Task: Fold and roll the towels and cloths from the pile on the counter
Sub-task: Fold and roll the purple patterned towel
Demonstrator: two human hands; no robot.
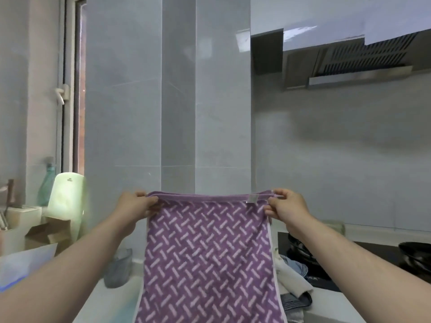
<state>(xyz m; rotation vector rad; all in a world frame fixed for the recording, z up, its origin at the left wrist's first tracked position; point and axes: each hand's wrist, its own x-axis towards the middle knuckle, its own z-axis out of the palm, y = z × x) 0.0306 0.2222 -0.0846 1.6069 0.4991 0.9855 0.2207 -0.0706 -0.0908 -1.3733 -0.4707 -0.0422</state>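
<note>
Head view: left hand (137, 205), right hand (286, 206) pinch top corners; purple hatch-patterned towel (210, 259) hangs, seemingly doubled.

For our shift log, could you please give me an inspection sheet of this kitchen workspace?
Surface: pale counter, partly hidden.
Job's things: purple towel with pale woven pattern, hanging; pile of white and blue striped cloths at right.
Clutter: pale green plastic board, teal bottle, cardboard box, grey tub.
Grippers: left hand and right hand each pinch a top towel corner.
Cables: nothing seen.
Surroundings: grey tiled wall, steel range hood, black pans, window.
</note>
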